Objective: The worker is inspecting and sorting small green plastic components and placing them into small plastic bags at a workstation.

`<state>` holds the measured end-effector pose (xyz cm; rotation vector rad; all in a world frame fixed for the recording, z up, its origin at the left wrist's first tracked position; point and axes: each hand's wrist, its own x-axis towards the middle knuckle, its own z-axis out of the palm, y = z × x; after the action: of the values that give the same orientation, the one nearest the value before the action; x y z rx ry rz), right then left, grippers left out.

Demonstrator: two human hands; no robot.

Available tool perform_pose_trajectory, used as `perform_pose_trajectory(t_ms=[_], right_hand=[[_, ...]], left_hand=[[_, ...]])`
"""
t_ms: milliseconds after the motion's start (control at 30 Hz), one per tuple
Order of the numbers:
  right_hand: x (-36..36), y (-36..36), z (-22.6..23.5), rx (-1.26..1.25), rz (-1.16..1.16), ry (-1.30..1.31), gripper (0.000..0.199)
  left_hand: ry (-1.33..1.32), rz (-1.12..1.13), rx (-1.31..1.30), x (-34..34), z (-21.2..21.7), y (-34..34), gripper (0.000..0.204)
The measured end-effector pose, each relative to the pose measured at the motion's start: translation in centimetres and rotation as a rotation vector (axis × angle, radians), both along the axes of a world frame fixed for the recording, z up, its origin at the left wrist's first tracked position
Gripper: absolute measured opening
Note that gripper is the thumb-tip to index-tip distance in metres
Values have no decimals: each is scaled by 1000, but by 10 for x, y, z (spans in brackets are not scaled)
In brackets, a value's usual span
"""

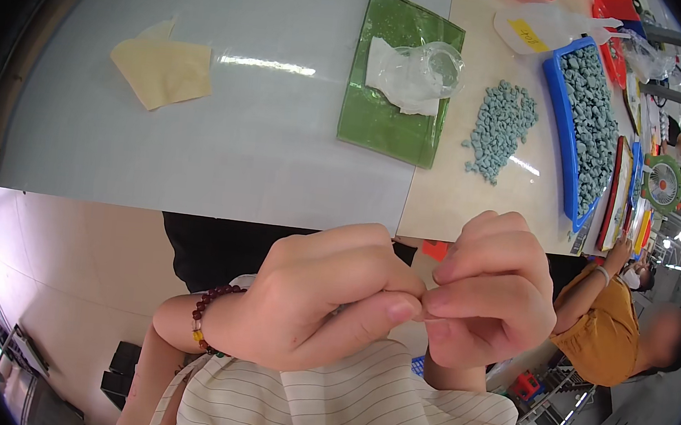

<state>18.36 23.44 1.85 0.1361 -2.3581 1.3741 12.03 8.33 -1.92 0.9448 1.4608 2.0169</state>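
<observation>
Two bare hands meet fingertip to fingertip below the near edge of the desk (198,158), above the person's striped lap. The left hand (316,296), a dark bead bracelet (204,314) on its wrist, is curled with thumb pressed against forefinger; the right hand (492,297) is curled the same way, its fingertips touching those of the left. Both appear to pinch something very small between them, but it is hidden by the fingers and cannot be made out.

On the desk, well apart from the hands, a green mat (382,118) lies toward the far edge with a crumpled clear plastic bag (415,72) on it. Just beside the mat on its right sits a loose heap of grey-blue pellets (500,129), and further right a blue tray (559,111) holds many more. A yellowish scrap of paper (162,68) lies near the far left corner. Another person in an orange shirt (604,328) sits at the right.
</observation>
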Motion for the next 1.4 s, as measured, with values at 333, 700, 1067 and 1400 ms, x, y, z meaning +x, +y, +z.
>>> perform_pose_trajectory(t_ms=[333,700,1067,1400], right_hand=[[0,-3,-1,147,-23,18,25],[-2,-2,-9,141,-4,112,17],[-4,-2,2,337,8,142,19],[-57,26,4,671,-190,295,9]], left_hand=[[-3,-7,2,-1,-1,-2,3],[-107,-34,51,2,-4,0,4],[-113,-19,59,0,-3,-3,5],[-425,19,149,5,3,-3,17]])
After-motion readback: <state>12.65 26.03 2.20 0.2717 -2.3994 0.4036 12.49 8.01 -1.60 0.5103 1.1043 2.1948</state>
